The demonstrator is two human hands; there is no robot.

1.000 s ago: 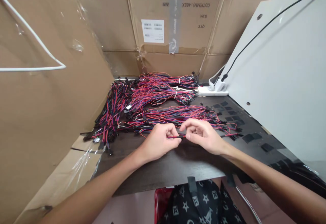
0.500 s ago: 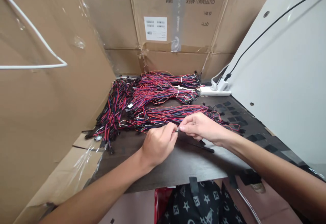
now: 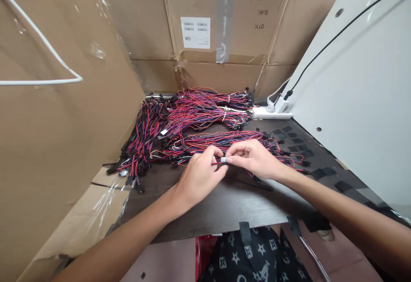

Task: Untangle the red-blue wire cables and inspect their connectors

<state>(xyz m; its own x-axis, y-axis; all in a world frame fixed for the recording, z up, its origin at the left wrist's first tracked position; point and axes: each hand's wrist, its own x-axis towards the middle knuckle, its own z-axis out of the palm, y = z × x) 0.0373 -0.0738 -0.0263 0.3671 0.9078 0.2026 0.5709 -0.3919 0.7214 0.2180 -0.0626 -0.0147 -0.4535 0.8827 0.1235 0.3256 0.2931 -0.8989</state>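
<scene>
My left hand (image 3: 202, 177) is curled around a thin wire harness (image 3: 217, 163) with red and dark strands, its thumb and forefinger near a small pale grey tag (image 3: 224, 159) on the wires. From the other side my right hand (image 3: 252, 160) pinches the tag's edge between thumb and fingertips. Both hands meet just above the dark table (image 3: 205, 213). Below my right hand, black sleeved ends (image 3: 261, 183) of wire hang or lie near the tabletop; how they join the held wires is hidden. Right behind my fingers lies a bundle of red, blue and black wires (image 3: 205, 141).
More wire bundles (image 3: 205, 111) lie at the back, some tied with white ties, and another heap (image 3: 144, 136) at the left. A white power strip (image 3: 272, 113) sits back right. Black tape pieces (image 3: 293, 143) stick to the table's right side. Cardboard (image 3: 154, 29) and a white panel (image 3: 356, 76) enclose the space.
My left thumb and forefinger have loosened from a tight grip and spread around the wires. The pale tag shows more fully now. The right hand has barely moved.
</scene>
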